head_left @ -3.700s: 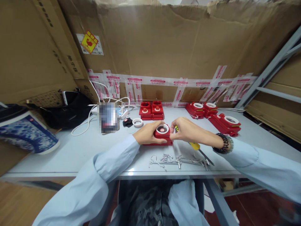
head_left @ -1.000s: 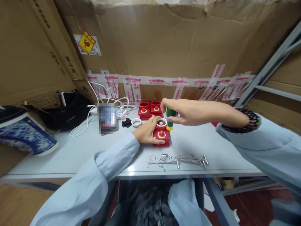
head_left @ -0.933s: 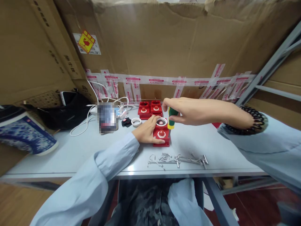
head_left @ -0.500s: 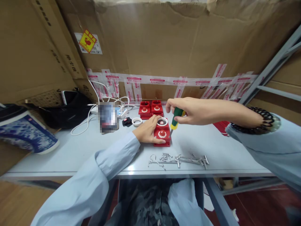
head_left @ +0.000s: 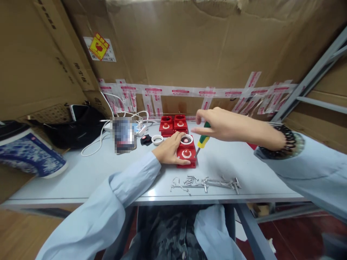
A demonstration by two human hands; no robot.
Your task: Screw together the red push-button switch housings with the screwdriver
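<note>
A red box (head_left: pixel 186 165) with a red dome in a white ring and a white-rimmed round opening sits on the table. My left hand (head_left: pixel 170 148) grips it from the left, thumb along the front and fingers over the back. In my right hand (head_left: pixel 219 124) is a screwdriver (head_left: pixel 202 140) with a green and yellow handle, tilted, its tip at the box's right corner. My right thumb and forefinger look loose around the handle's top. Behind stand two similar red boxes (head_left: pixel 173 124).
Several loose screws (head_left: pixel 191 180) and thin metal pieces (head_left: pixel 219 183) lie near the table's front edge. A white ring (head_left: pixel 157 139), a black part (head_left: pixel 146 140), a blurred-out phone (head_left: pixel 124 135) and white cables (head_left: pixel 101 144) are leftward. A large cup (head_left: pixel 32 151) stands far left; cardboard (head_left: pixel 179 47) rises behind.
My right hand has shifted its hold on the screwdriver, with the wrist drawn slightly left and the thumb now stretched out above the handle. My left hand keeps its grip on the box.
</note>
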